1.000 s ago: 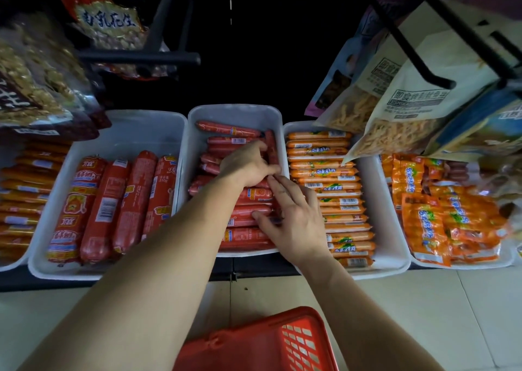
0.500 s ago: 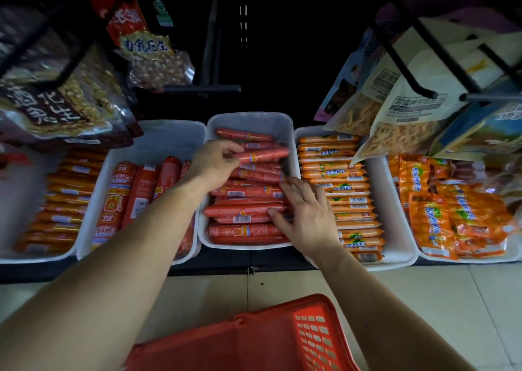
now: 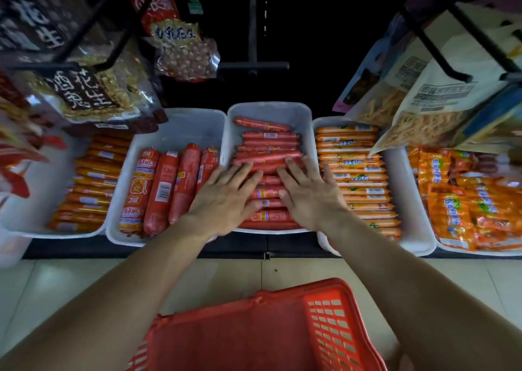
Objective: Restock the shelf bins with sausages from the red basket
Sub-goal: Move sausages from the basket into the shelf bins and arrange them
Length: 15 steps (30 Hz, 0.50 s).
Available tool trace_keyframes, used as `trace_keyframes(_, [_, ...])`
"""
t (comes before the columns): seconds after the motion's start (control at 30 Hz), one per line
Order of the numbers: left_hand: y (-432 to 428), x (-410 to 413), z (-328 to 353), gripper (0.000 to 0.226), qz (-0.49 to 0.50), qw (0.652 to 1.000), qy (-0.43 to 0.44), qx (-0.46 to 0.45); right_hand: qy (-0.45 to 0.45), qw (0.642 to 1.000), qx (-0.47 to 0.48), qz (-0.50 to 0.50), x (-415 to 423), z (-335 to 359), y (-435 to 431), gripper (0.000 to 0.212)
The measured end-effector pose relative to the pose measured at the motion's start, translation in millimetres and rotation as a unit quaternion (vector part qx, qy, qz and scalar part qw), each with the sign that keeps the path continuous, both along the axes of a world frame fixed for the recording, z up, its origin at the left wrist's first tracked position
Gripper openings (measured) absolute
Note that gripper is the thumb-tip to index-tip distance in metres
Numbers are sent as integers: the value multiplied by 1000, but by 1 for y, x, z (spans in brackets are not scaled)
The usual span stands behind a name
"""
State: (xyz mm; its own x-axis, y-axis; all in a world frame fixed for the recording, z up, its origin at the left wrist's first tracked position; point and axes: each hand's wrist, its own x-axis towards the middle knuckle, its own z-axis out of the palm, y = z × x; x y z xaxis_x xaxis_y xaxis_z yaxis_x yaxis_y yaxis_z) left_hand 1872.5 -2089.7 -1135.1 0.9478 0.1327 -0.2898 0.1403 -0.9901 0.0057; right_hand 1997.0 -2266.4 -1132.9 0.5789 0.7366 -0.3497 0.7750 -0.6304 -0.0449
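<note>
The left hand [image 3: 226,198] and right hand [image 3: 309,198] lie side by side, fingers [image 3: 243,170] straight and released, pressing flat on the red sausages [image 3: 268,156] stacked in the middle white bin [image 3: 271,110]. More sausages lie at 12 o'clock past the fingertips. The red basket [image 3: 254,328] sits at 6 o'clock.

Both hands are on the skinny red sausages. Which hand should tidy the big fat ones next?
Probably the left hand: it lies flat beside the fat sausages, in the bin just left of it. The right hand lies on the far side, nearer the orange sausages.
</note>
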Motion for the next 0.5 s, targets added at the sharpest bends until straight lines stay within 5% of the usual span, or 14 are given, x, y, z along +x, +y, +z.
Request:
trace_keyframes(0.23, [24, 56, -4, 62, 48, 999, -4, -6, 0, 995, 94, -39, 11, 14, 17, 65])
trace_keyframes(0.43, [13, 26, -4, 71, 101, 982, -150, -47, 3, 999, -20, -32, 22, -10, 24, 71])
trace_keyframes(0.5, [6, 12, -9, 69, 86, 989, -109, -52, -13, 999, -12, -37, 33, -10, 33, 68])
